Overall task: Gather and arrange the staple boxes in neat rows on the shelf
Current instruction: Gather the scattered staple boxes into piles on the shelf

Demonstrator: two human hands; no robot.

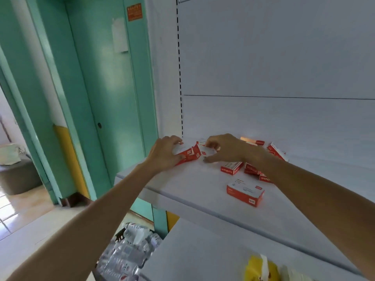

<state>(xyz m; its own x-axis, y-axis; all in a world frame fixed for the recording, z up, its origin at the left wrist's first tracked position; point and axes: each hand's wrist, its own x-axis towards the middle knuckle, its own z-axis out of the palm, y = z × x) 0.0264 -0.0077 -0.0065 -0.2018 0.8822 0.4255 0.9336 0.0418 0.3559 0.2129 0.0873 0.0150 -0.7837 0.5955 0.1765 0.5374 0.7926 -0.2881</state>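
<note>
Several small red-and-white staple boxes lie scattered on a white shelf (182, 185). My left hand (164, 152) grips a box (185, 154) near the shelf's back left corner. My right hand (225, 148) pinches another box (207, 152) right beside it, thumb below and fingers above. The two held boxes touch. Loose boxes lie to the right: one (232, 167) just under my right wrist, one (245, 192) alone near the front, and others (277, 152) partly hidden behind my right forearm.
The shelf has a white back panel (274, 57) and a slotted upright (179, 67) at its left. A lower shelf (203, 250) carries a yellow item (257, 268). Plastic-wrapped packs (129, 252) lie on the floor below left. A green door (113, 88) stands to the left.
</note>
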